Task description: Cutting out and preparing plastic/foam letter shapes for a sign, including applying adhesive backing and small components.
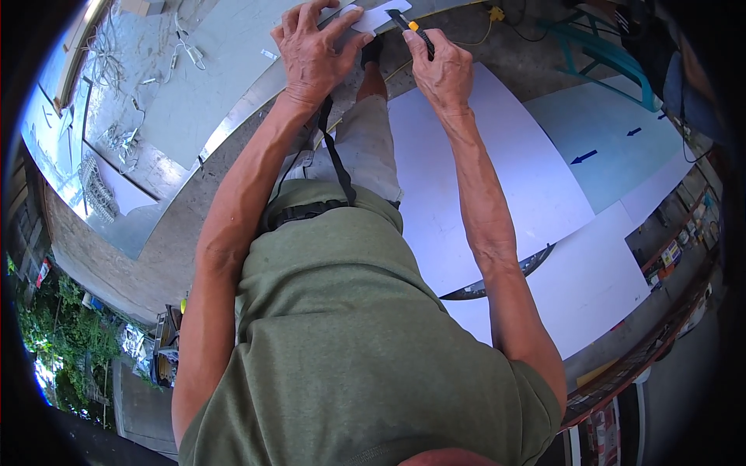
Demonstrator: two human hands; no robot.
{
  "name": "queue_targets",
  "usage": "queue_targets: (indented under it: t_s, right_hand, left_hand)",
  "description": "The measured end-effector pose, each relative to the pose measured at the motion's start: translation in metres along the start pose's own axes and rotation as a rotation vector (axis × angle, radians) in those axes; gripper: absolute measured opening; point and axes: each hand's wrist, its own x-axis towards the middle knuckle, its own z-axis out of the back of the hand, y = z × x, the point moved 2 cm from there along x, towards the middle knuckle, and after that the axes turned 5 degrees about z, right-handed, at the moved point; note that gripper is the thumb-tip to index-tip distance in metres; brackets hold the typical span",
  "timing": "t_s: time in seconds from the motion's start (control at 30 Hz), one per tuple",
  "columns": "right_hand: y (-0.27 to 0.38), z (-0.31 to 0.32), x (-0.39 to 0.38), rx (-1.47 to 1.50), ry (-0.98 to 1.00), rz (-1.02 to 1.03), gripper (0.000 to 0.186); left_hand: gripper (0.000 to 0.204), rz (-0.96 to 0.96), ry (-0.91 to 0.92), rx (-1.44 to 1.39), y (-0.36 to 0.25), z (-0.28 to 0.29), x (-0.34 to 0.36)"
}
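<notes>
At the top of the head view my right hand (444, 71) is closed around a black and yellow utility knife (414, 26). Its tip is at a narrow white strip (381, 15) with a rounded end; whether the blade touches the strip, I cannot tell. My left hand (311, 50) rests with fingers spread beside the knife, its fingertips on or close to the strip near the edge of the grey work table (225, 62). Part of the strip is hidden by the fingers.
Tangled white wires (124, 144) and small connectors lie on the table to the left. Large white sheets (482, 171) lean or lie at the right, with a bluish sheet (606, 147) marked by dark arrows. A teal stool (606, 58) stands far right.
</notes>
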Motion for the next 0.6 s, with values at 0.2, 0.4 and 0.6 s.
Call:
queue_targets:
  t_s: [0.2, 0.4, 0.6]
  right_hand:
    - [0.0, -0.002, 0.0, -0.009, -0.004, -0.008, 0.036]
    - [0.0, 0.0, -0.004, 0.015, 0.006, 0.026, 0.036]
    - [-0.009, 0.007, -0.003, 0.202, 0.102, -0.078, 0.038]
  left_hand:
    - [0.042, -0.004, 0.0, 0.011, 0.003, 0.001, 0.0]
    - [0.042, -0.006, -0.008, 0.0, 0.001, 0.0, -0.002]
    - [0.046, -0.012, -0.035, -0.042, 0.006, -0.004, 0.003]
